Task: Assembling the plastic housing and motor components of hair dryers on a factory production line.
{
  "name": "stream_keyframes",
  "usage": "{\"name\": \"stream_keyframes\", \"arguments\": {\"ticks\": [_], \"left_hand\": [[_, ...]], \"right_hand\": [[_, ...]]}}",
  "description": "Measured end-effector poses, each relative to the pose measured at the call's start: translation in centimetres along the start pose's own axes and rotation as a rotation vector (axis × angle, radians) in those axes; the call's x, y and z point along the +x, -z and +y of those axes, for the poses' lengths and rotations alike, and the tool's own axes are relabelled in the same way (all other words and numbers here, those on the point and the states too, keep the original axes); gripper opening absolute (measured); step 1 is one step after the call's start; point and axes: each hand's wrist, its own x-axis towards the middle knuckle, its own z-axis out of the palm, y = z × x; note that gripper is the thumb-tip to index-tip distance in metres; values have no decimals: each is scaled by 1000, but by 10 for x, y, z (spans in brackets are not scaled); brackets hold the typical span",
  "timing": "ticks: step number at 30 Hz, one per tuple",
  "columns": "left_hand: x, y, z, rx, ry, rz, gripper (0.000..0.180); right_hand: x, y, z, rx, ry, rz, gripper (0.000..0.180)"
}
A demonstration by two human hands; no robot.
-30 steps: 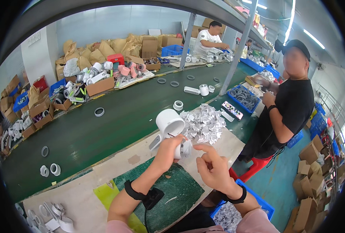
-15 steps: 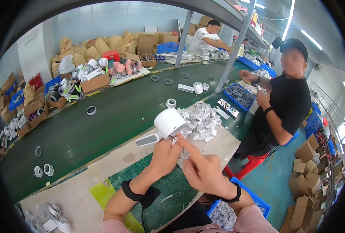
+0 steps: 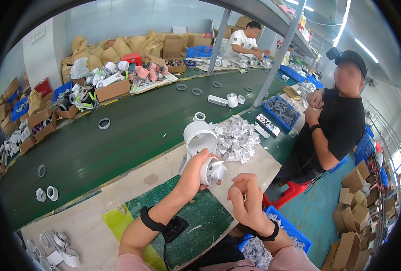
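Observation:
My left hand [image 3: 193,178] is closed around a short white plastic cylinder [image 3: 212,172] with curved vanes at its end. Just beyond the fingers is a larger white drum-shaped housing [image 3: 200,135], its hollow mouth facing me and its handle partly hidden by my hand; I cannot tell whether the hand bears it too. To the right of the cylinder, apart from it, my right hand [image 3: 249,203] hovers with loosely curled fingers, thumb and forefinger apart, nothing visible in them. Past both hands lies a heap of small white curved plastic pieces [image 3: 237,140].
A green conveyor belt [image 3: 137,140] crosses in front, with loose grey rings and white parts. Blue bin [image 3: 279,113] of grey rings and a phone [image 3: 268,125] are at right. A co-worker in black [image 3: 336,122] sits there. A bin of white pieces [image 3: 300,235] stands below my right arm.
The drum housing has turned so its hollow mouth now faces me. The vaned cylinder has come into view in my left hand. My right hand has drawn away to the right.

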Motion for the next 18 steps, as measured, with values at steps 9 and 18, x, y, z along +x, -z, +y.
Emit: {"name": "stream_keyframes", "arguments": {"ticks": [9,18], "left_hand": [[-14,-12,0,926,-616,17,34],[-22,-19,-9,1053,-1024,99,23]], "right_hand": [[10,6,-1,89,-127,-261,46],[5,8,-16,137,-144,-258,43]]}}
